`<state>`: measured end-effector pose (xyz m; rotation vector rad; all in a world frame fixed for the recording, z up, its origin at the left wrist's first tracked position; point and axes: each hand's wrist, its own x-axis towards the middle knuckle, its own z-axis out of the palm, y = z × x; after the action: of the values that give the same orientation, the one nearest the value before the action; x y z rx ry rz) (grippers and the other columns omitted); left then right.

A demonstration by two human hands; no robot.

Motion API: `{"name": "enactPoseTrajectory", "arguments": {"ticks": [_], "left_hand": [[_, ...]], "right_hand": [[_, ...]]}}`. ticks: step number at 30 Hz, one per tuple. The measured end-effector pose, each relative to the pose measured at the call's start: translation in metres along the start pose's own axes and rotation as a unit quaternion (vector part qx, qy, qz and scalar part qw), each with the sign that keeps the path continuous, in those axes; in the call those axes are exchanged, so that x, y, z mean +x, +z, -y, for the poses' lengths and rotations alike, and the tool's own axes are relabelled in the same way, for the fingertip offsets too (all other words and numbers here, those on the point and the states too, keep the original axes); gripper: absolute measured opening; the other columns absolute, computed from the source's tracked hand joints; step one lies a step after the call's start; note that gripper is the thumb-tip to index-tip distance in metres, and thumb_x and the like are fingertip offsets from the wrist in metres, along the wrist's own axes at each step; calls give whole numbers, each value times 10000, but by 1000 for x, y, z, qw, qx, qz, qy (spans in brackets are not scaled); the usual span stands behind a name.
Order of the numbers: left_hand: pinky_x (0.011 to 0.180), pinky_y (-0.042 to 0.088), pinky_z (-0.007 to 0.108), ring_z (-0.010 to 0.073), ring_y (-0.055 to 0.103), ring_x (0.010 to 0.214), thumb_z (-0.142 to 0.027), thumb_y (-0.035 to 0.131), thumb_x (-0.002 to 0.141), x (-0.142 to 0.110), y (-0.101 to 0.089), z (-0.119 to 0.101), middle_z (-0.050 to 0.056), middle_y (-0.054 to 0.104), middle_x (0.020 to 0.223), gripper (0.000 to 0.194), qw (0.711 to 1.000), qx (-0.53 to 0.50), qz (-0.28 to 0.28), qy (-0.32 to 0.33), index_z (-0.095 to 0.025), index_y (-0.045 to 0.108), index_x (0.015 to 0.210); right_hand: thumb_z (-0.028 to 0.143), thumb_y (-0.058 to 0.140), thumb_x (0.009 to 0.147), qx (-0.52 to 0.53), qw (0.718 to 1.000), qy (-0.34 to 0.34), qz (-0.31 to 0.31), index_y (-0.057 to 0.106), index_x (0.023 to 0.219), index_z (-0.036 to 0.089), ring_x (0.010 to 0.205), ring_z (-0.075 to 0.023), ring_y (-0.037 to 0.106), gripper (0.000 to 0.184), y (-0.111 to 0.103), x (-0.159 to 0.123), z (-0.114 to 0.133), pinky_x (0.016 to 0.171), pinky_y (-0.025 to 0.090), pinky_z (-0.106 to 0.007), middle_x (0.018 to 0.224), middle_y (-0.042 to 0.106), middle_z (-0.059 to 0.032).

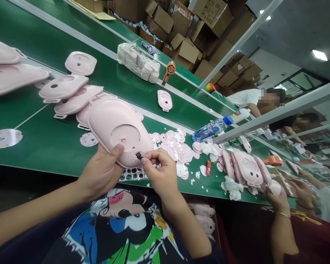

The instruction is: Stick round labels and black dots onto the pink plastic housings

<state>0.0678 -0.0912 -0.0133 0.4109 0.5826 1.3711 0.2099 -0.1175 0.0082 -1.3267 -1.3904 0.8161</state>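
Observation:
My left hand [103, 170] grips the near edge of a pink oval plastic shell [118, 132], thumb on top, over the green table [44, 146]. My right hand [161, 172] is closed in a pinch on a small dark part [139, 155] pressed against the shell's lower edge. Under the shell's near edge lies a sheet of small dark round stickers [132, 174]. Several more pink shells [71, 95] lie stacked to the left.
Pink round paper discs [176, 146] are scattered to the right, with a water bottle [211, 129] and a red lighter-like item [208, 167]. A co-worker's hand [277, 198] holds pink shells [247, 168] at right. A wrapped bundle [139, 62], an orange tool [169, 71] and cardboard boxes [187, 25] lie beyond.

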Motion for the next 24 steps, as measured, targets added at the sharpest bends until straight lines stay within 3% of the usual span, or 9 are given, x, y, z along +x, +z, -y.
{"name": "enactPoseTrajectory", "arguments": {"ticks": [5, 13, 24], "left_hand": [[1136, 411, 440, 213, 509, 1319, -81, 657, 856, -4, -3, 1, 4, 620, 1349, 742, 1000, -5, 14, 25, -410, 373, 1457], [1084, 462, 502, 245, 521, 1307, -155, 641, 893, -1, -1, 4, 24, 614, 1349, 724, 1000, 0, 16, 22, -444, 327, 1479], [1024, 521, 480, 251, 575, 1245, -231, 805, 757, -3, -3, 10, -2, 599, 1369, 871, 998, 30, -21, 44, -492, 333, 1440]], "right_hand": [[189, 658, 755, 4, 1000, -2, 5, 659, 696, 198, 645, -122, 491, 59, 1, 1, 1, 662, 407, -286, 658, 519, 36], [200, 660, 757, 22, 1000, 8, 6, 656, 693, 201, 664, -127, 501, 65, -2, 1, -1, 677, 412, -291, 675, 544, 29], [221, 666, 750, -58, 998, -6, -24, 659, 665, 200, 608, -131, 501, 88, 2, 1, -4, 659, 409, -306, 574, 465, 52]]}}
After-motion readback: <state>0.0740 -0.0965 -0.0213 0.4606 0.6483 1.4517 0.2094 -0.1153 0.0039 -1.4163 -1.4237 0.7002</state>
